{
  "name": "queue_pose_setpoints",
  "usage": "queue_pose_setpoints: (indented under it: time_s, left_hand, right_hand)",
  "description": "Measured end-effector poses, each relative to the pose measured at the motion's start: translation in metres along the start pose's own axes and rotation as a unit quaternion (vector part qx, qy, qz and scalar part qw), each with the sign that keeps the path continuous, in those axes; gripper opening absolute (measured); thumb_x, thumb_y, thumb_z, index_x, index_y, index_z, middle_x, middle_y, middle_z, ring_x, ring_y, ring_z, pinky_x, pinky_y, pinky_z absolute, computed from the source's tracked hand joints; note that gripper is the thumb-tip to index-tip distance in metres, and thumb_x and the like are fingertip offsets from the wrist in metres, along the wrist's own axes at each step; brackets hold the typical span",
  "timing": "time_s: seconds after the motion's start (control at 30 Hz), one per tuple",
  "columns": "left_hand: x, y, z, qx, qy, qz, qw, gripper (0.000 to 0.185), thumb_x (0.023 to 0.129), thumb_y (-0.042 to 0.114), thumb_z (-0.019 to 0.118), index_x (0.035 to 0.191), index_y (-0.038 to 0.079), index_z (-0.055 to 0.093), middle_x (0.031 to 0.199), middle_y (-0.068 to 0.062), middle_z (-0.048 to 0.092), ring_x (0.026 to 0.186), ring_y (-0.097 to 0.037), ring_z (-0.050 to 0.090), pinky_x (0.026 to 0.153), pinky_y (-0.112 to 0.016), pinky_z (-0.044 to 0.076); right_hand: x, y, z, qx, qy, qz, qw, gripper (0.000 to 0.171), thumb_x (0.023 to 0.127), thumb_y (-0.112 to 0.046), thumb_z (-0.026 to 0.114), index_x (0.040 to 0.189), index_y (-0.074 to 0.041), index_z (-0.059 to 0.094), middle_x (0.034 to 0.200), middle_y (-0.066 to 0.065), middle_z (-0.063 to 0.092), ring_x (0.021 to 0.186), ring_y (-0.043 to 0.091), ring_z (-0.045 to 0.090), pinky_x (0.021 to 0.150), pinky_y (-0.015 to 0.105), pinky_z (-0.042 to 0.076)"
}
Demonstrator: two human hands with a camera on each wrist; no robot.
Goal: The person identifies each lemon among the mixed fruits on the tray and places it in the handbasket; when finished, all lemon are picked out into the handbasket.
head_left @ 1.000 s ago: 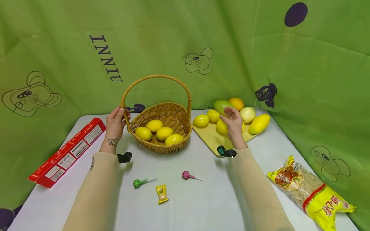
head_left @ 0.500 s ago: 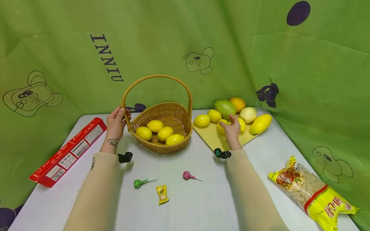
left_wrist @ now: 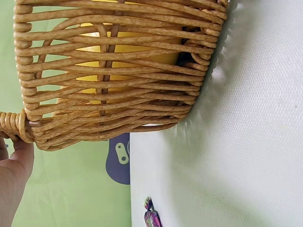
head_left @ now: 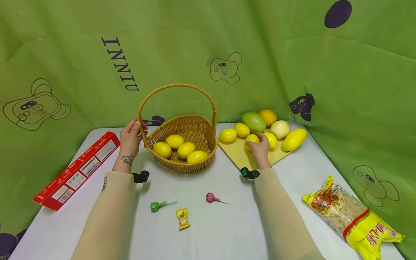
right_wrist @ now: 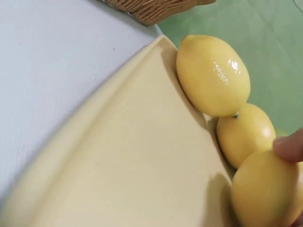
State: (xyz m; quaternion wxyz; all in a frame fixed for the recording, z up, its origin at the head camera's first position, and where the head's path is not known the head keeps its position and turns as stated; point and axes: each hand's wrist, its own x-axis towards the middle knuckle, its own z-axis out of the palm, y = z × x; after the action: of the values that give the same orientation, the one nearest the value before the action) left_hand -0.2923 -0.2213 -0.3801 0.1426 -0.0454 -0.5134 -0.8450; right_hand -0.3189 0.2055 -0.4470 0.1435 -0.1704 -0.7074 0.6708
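- Lemon [head_left: 251, 140] sits just right of the frame's centre in the head view, on the yellow board [head_left: 237, 153], with the right hand [head_left: 261, 150] laid over it and the fingers curled round its near side.
- Only the right wrist view shows this up close: a fingertip [right_wrist: 289, 146] presses the top of that lemon [right_wrist: 265, 189] at the lower right, while two more lemons [right_wrist: 213, 75] line the board's [right_wrist: 123, 179] edge above it.
- Only the head view shows the left hand [head_left: 130, 139], left of centre, its fingers wrapped round the base of the basket's [head_left: 185, 144] handle; the left wrist view shows just the woven wall [left_wrist: 113, 71] and a bit of palm [left_wrist: 12, 184] at the lower left.
- Its skin is smooth, glossy and bright yellow, and its shape is oval.
- Four lemons lie inside the basket; larger fruit, green, orange, pale and yellow, crowd the board's far edge.
- A grey-white table [head_left: 211, 231] carries all this, plus a red box [head_left: 78, 169] at the left, a noodle packet [head_left: 352, 220] at the lower right, and two lollipops and a yellow sachet [head_left: 182, 218] in the lower middle.
- Green cloth [head_left: 292, 54] printed with cartoon figures hangs behind.
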Motion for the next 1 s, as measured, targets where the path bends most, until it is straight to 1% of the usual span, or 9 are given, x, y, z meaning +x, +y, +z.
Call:
queue_pose_setpoints:
  time_s: [0.13,0.23,0.3,0.4,0.5,0.63,0.77,0.83,1.0]
  left_hand:
    - [0.000,0.000,0.000,0.004,0.002,0.000,1.0000,0.022,0.089,0.021,0.060,0.109,0.012,0.066,0.084,-0.002,0.066,0.078,-0.013,0.060,0.075,-0.023,0.053]
    - [-0.001,0.000,0.000,0.004,0.002,0.000,1.0000,0.023,0.089,0.021,0.060,0.110,0.012,0.066,0.084,-0.002,0.066,0.078,-0.013,0.060,0.075,-0.023,0.053]
    - [-0.001,0.000,-0.001,0.003,0.003,0.000,1.0000,0.022,0.089,0.021,0.061,0.109,0.013,0.066,0.084,-0.002,0.066,0.078,-0.013,0.060,0.075,-0.023,0.053]
    - [0.000,0.000,0.000,-0.003,0.000,0.002,1.0000,0.020,0.088,0.021,0.061,0.106,0.014,0.068,0.084,-0.003,0.066,0.077,-0.013,0.061,0.074,-0.023,0.053]
    - [0.000,0.000,0.000,-0.005,-0.003,0.004,1.0000,0.017,0.088,0.020,0.062,0.103,0.016,0.069,0.083,-0.003,0.066,0.076,-0.013,0.061,0.073,-0.023,0.053]
    - [0.000,0.000,0.000,-0.006,-0.003,0.004,1.0000,0.014,0.089,0.019,0.060,0.100,0.018,0.070,0.083,-0.003,0.066,0.076,-0.012,0.061,0.072,-0.023,0.053]
    - [0.001,-0.001,0.000,-0.007,0.000,0.001,1.0000,0.015,0.090,0.017,0.059,0.100,0.017,0.070,0.082,-0.003,0.066,0.076,-0.013,0.061,0.073,-0.023,0.053]
    - [0.001,-0.001,0.001,-0.009,0.002,-0.001,1.0000,0.015,0.090,0.017,0.059,0.100,0.017,0.070,0.082,-0.003,0.066,0.076,-0.013,0.061,0.073,-0.023,0.054]
    - [0.001,-0.001,0.000,-0.004,0.005,0.000,1.0000,0.014,0.089,0.019,0.060,0.099,0.018,0.070,0.082,-0.002,0.066,0.076,-0.012,0.061,0.073,-0.023,0.054]
  right_hand:
    - [-0.004,-0.008,-0.002,0.008,-0.002,-0.022,1.000,0.060,0.074,0.007,0.065,0.130,0.005,0.044,0.137,0.018,0.043,0.126,0.025,0.038,0.106,0.034,0.034]
    - [-0.008,-0.016,-0.002,0.040,-0.023,-0.043,0.998,0.057,0.074,0.009,0.064,0.129,0.006,0.046,0.135,0.018,0.046,0.121,0.022,0.042,0.102,0.029,0.037]
    - [-0.011,-0.021,-0.002,0.065,-0.048,-0.053,0.995,0.055,0.075,0.010,0.063,0.128,0.006,0.048,0.132,0.018,0.049,0.115,0.019,0.045,0.096,0.024,0.040]
    - [-0.016,-0.030,-0.003,0.106,-0.110,-0.063,0.986,0.054,0.077,0.013,0.058,0.129,0.009,0.045,0.130,0.017,0.049,0.107,0.013,0.048,0.085,0.016,0.045]
    - [-0.024,-0.039,-0.002,0.139,-0.197,-0.070,0.968,0.054,0.079,0.015,0.055,0.131,0.010,0.041,0.128,0.015,0.049,0.104,0.011,0.051,0.080,0.015,0.049]
    - [-0.039,-0.050,0.006,0.161,-0.312,-0.089,0.932,0.054,0.080,0.016,0.053,0.132,0.011,0.040,0.124,0.005,0.053,0.105,0.011,0.053,0.082,0.018,0.050]
    - [-0.055,-0.055,0.024,0.149,-0.390,-0.115,0.901,0.052,0.079,0.016,0.054,0.129,0.013,0.041,0.121,0.002,0.056,0.105,0.012,0.054,0.083,0.021,0.050]
    - [-0.063,-0.058,0.037,0.129,-0.414,-0.121,0.893,0.053,0.079,0.014,0.057,0.129,0.013,0.041,0.124,0.008,0.055,0.104,0.013,0.054,0.083,0.021,0.050]
    - [-0.081,-0.064,0.072,0.052,-0.460,-0.129,0.877,0.054,0.077,0.009,0.062,0.129,0.009,0.046,0.132,0.022,0.048,0.102,0.014,0.052,0.084,0.021,0.047]
